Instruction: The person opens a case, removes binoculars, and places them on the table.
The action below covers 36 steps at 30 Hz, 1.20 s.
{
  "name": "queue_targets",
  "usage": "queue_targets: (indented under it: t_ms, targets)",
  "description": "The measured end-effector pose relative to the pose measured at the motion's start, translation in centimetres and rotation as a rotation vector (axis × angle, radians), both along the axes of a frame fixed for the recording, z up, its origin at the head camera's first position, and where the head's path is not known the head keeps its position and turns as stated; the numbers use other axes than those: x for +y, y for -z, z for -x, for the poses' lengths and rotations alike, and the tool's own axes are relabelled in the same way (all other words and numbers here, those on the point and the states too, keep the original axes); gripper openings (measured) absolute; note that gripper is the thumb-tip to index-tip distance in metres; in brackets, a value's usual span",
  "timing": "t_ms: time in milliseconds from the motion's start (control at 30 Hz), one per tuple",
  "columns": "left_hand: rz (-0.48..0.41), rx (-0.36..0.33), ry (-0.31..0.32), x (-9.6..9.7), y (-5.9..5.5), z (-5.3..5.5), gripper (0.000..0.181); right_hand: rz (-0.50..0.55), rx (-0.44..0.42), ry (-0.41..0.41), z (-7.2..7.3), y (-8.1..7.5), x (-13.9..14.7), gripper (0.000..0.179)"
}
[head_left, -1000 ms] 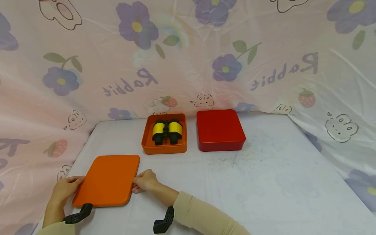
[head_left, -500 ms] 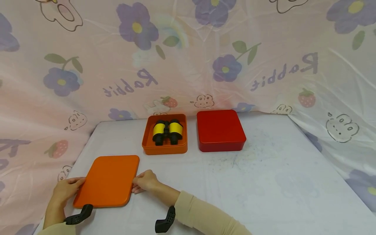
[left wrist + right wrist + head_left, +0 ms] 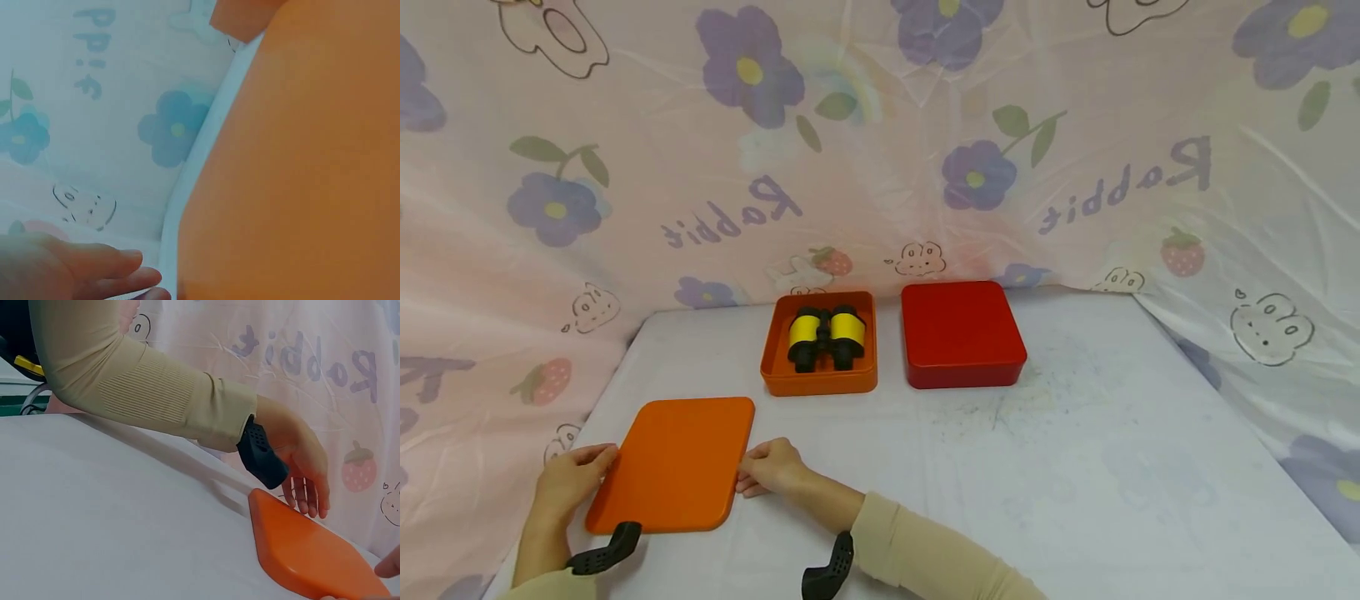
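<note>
An orange square lid (image 3: 677, 467) lies flat on the white-covered table at the left. My left hand (image 3: 565, 479) is at its left edge; in the left wrist view the fingers (image 3: 103, 265) are fairly straight, a little apart from the lid. Loosely bent, the fingers of my right hand (image 3: 775, 465) sit at the lid's right edge. Only the right thumb (image 3: 390, 562) and a bit of a finger show in the right wrist view, so firm contact is unclear. Behind, an orange box (image 3: 820, 383) stands uncovered with yellow-and-black binoculars (image 3: 825, 340) inside.
A red closed-topped box (image 3: 962, 333) stands right of the orange box, with a narrow gap between them. A patterned curtain (image 3: 880, 167) hangs behind and beside the table (image 3: 1075, 483). Black wrist-worn devices (image 3: 827, 568) sit at both sleeves.
My left hand has risen slightly at the lid's left edge. The right hand has barely shifted. Lid, boxes and binoculars stay where they were.
</note>
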State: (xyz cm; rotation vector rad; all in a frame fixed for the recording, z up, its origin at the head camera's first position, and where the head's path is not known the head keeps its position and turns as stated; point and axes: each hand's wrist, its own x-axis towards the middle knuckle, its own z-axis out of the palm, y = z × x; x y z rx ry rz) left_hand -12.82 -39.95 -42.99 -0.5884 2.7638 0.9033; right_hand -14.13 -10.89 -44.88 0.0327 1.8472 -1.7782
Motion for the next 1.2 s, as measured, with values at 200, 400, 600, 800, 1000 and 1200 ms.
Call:
queue_targets:
  t_ms: [200,400,600,800,1000,1200]
  targets:
    - [0.030,0.075,0.007,1.5,-1.0,0.3,0.059,-0.017,0.019,-0.028,0.2,-0.6,0.5,0.010]
    - [0.020,0.164,0.030,2.8,-1.7,0.5,0.056,-0.005,0.060,-0.054,1.1,-1.6,1.7,0.016]
    - [-0.011,0.181,0.055,4.0,-2.7,0.5,0.058,0.006,0.099,-0.071,2.3,-2.6,3.1,0.025]
    - [-0.045,0.210,0.090,5.2,-3.0,1.1,0.058,0.021,0.115,-0.071,2.9,-3.8,4.2,0.028]
    - [-0.091,0.278,0.124,6.4,-3.0,1.7,0.055,0.062,0.132,-0.043,3.3,-4.5,5.0,0.028]
    - [-0.088,0.340,0.164,8.0,-3.4,2.5,0.052,0.081,0.153,-0.029,4.0,-4.8,5.7,0.026]
